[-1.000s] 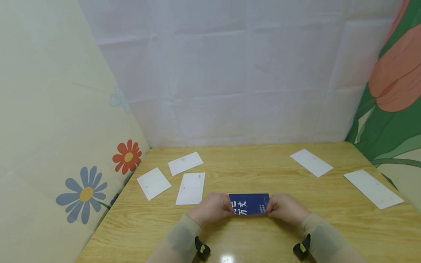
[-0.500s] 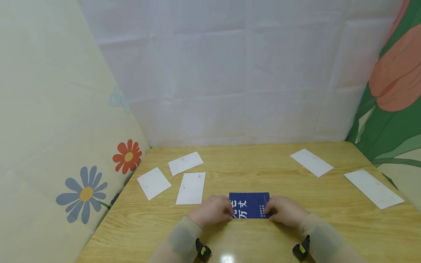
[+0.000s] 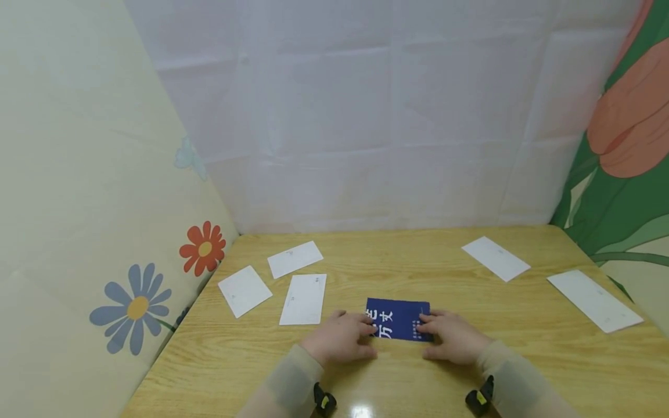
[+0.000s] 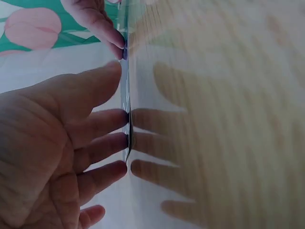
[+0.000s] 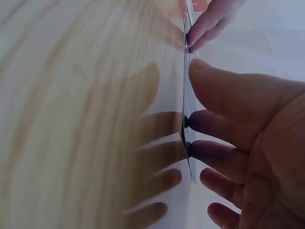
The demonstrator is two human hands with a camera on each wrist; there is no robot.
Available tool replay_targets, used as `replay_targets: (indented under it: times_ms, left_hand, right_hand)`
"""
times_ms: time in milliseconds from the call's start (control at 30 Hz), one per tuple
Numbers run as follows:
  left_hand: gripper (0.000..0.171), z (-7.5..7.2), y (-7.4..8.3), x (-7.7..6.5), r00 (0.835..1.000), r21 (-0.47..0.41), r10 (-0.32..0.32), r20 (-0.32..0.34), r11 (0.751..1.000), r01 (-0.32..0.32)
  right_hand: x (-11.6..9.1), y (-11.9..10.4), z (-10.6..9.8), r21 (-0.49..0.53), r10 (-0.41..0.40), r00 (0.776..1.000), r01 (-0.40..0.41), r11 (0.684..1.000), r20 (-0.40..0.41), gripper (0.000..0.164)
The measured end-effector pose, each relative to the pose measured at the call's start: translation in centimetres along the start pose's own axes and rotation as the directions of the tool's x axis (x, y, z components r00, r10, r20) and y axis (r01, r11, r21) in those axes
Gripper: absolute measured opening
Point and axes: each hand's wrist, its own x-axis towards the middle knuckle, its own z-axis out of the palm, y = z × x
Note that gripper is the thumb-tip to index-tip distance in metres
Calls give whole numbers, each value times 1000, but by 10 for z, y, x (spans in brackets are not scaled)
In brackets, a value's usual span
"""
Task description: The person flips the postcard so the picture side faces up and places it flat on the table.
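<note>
A dark blue card [image 3: 399, 319] printed with white characters lies nearly flat on the wooden table [image 3: 387, 377], in the middle of the head view. My left hand [image 3: 342, 337] is at its left end, fingers spread and fingertips touching the card. At the other end my right hand [image 3: 455, 337] does the same, its thumb apart from the fingers. In the left wrist view the card [image 4: 127, 102] shows edge-on, with fingertips [image 4: 121, 138] pressed to its face. The right wrist view also has the card [image 5: 187, 95] edge-on, two fingertips against it.
White cards lie about the table: one at the back left [image 3: 295, 259], one at the far left [image 3: 244, 291], one left of my left hand [image 3: 303, 299], and two at the right, a farther card [image 3: 495, 258] and a nearer card [image 3: 594, 300]. A white cloth [image 3: 387, 116] hangs behind.
Both hands pinched the ends of the blue card a second ago; now their fingers have loosened and spread on it. The card has slid slightly away and turned a little.
</note>
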Motion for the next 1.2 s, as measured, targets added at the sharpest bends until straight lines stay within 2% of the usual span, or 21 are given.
replay_targets:
  times_ms: [133,300,567,667,967,1067,1200]
  left_hand:
    - [63,0,1,1,998,13,-58,16,998,58]
    - [69,1,1,6,993,7,-118,26,993,118]
    - [67,1,2,16,984,21,-177,-32,984,178]
    - [67,1,3,20,983,29,-183,-30,983,184]
    - [70,1,9,27,982,61,-188,33,981,186]
    - [68,2,15,26,984,88,-172,38,982,168]
    - [60,5,28,21,993,111,-117,22,987,114]
  right_hand:
    - [-2,-4,-1,-22,-2,1000,2,1000,7,51]
    - [-5,-9,-1,-44,-63,998,63,997,-1,52]
    - [-8,-16,3,-54,-128,992,129,990,12,50]
    - [-8,-21,5,-74,-149,989,150,986,16,49]
    - [-8,-37,10,-105,-173,982,181,978,80,50]
    - [-9,-40,12,-114,-175,980,186,976,97,51]
    - [-10,-42,14,-130,-177,979,190,973,106,56]
